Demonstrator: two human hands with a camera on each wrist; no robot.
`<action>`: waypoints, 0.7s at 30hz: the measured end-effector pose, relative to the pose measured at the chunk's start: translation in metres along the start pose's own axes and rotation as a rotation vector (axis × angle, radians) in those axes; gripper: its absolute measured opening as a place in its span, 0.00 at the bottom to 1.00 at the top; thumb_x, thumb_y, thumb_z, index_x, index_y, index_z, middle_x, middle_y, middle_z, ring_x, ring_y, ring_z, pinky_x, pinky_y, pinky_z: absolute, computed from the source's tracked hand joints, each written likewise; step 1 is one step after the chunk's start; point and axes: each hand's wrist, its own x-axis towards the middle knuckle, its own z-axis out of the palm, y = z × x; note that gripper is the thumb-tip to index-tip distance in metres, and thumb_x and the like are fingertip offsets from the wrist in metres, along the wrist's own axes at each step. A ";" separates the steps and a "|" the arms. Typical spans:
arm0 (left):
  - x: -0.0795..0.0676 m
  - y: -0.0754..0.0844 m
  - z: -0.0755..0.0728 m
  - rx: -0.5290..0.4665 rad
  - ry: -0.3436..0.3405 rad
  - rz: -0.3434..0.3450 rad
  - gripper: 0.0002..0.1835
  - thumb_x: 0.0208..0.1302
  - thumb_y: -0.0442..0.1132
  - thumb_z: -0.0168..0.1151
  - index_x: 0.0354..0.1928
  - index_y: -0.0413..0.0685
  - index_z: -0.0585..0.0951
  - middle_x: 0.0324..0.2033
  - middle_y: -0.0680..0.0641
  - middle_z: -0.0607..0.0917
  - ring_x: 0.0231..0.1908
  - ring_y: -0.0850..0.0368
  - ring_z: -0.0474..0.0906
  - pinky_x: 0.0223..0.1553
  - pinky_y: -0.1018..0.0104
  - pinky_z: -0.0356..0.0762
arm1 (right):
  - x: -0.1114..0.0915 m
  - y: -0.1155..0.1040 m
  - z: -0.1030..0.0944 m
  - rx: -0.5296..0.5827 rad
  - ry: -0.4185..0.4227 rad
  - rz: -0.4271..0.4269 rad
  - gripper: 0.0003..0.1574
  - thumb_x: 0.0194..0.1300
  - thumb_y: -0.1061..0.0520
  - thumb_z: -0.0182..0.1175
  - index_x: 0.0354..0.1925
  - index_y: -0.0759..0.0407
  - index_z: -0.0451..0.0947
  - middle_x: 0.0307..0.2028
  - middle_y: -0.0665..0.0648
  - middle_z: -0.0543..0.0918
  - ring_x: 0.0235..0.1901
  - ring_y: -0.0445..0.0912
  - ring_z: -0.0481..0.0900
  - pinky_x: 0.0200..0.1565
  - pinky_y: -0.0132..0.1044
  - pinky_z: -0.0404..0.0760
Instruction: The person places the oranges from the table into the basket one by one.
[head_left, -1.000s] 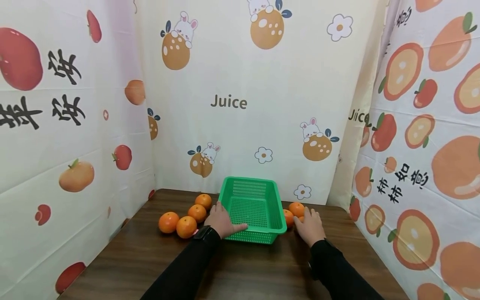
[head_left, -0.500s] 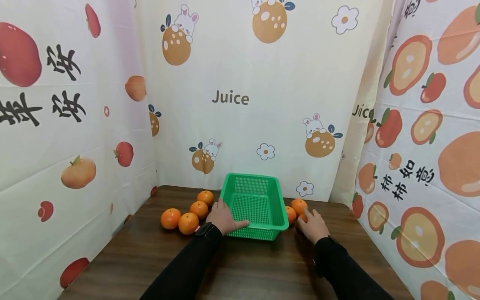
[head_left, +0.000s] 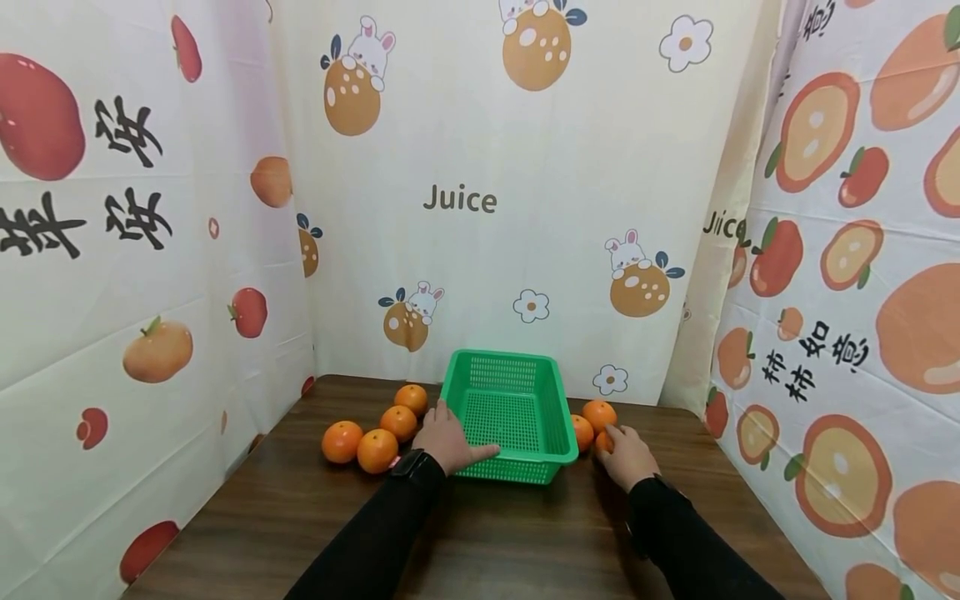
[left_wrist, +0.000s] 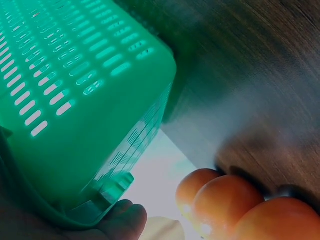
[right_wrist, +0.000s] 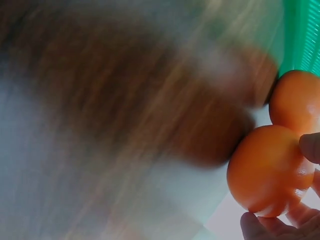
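A green plastic basket with slotted walls stands on the table, with no fruit in it. My left hand rests on its front left corner, thumb stretched along the front rim and fingers along the left side. The left wrist view shows fingertips at the basket rim. To the right of the basket, my right hand grips the nearest orange between thumb and fingers. A second orange touches it in the right wrist view, and a third orange lies behind.
Several oranges lie together left of the basket, close to my left wrist. The brown wooden table ends at fruit-printed cloth at the back and both sides.
My right hand's fingers have drawn in around the nearest orange on the right. The left hand and the basket keep their places; the head view has shifted slightly.
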 end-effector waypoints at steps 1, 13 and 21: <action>0.000 0.000 0.000 0.000 0.002 0.000 0.69 0.52 0.88 0.57 0.75 0.32 0.72 0.81 0.31 0.61 0.79 0.34 0.62 0.74 0.41 0.70 | 0.000 0.001 0.001 -0.006 0.008 -0.003 0.35 0.74 0.56 0.63 0.73 0.68 0.71 0.70 0.80 0.70 0.65 0.77 0.74 0.65 0.71 0.74; -0.005 0.000 -0.005 0.018 0.005 0.009 0.67 0.54 0.88 0.55 0.75 0.33 0.72 0.81 0.30 0.61 0.79 0.34 0.62 0.75 0.42 0.69 | 0.001 0.004 0.002 -0.069 0.004 -0.023 0.38 0.69 0.56 0.71 0.72 0.63 0.74 0.66 0.77 0.73 0.55 0.76 0.81 0.58 0.70 0.80; -0.005 0.001 -0.004 0.013 -0.015 -0.003 0.68 0.55 0.88 0.56 0.77 0.32 0.69 0.82 0.31 0.59 0.80 0.34 0.61 0.76 0.42 0.68 | -0.001 0.004 0.007 -0.061 -0.067 0.055 0.45 0.67 0.52 0.73 0.75 0.61 0.67 0.62 0.82 0.68 0.43 0.72 0.78 0.51 0.71 0.81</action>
